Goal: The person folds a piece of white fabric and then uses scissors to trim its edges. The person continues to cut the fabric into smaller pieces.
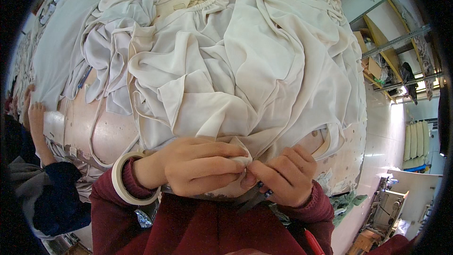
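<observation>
A cream garment (pixel 264 33) of thin, soft cloth lies heaped across the table. My left hand (pixel 203 165) is closed on a gathered edge of it at the table's near side. My right hand (pixel 285 174) is closed too, its thumb and index finger meeting at the same bit of cloth. Thread snips (pixel 252 201) with dark blades stick out below that hand, pointing down and left, their handle mostly hidden in the palm. Whatever lies exactly between the two sets of fingertips is too small to make out. A roll of cream tape (pixel 123 179) sits around my left wrist.
More pale cloth (pixel 61 42) covers the left side, where a co-worker's hand (pixel 35 113) rests. A dark pen (pixel 85 76) lies among the folds. Near my right forearm is a red pen (pixel 313 242). Shelving (pixel 391 42) and a wooden stand (pixel 387 212) are beyond the table's right edge.
</observation>
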### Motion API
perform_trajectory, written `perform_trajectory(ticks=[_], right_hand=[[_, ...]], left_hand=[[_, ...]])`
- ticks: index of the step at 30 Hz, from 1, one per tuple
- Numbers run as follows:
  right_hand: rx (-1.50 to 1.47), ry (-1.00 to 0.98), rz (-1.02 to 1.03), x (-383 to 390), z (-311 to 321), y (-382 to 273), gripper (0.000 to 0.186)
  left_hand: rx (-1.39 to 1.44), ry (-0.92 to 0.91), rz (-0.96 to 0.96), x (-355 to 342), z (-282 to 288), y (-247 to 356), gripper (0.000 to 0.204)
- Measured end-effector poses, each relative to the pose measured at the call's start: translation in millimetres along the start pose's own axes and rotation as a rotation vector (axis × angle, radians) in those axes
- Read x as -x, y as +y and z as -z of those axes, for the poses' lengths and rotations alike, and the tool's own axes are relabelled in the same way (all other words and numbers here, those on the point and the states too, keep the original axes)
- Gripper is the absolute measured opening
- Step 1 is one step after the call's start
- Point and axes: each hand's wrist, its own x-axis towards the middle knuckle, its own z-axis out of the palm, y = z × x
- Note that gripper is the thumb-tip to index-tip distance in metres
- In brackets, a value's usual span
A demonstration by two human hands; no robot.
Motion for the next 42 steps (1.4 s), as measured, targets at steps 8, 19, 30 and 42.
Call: perform_trajectory(ticks=[8,19,30,42], right_hand=[[0.094,-0.010,-0.016,2.8,-3.5,-4.9,0.028],[-0.033,0.043,0.005,0.7,-1.6,2.2,0.040],[0.124,0.133,0.025,5.4,6.3,0.7,0.042],[0.134,0.135,-0.002,10.6,7.3,-0.2,0.037]], left_hand=[[-0.003,0.004,-0.058,-0.8,-1.3,-3.6,0.028],[0.260,0.007,0.108,-1.6,10.2,-3.1,0.030],[0.027,0.013,-0.117,-4.5,12.4,-6.7,0.027],[-0.049,0.050,-0.034,-5.4,13.4,4.2,0.025]])
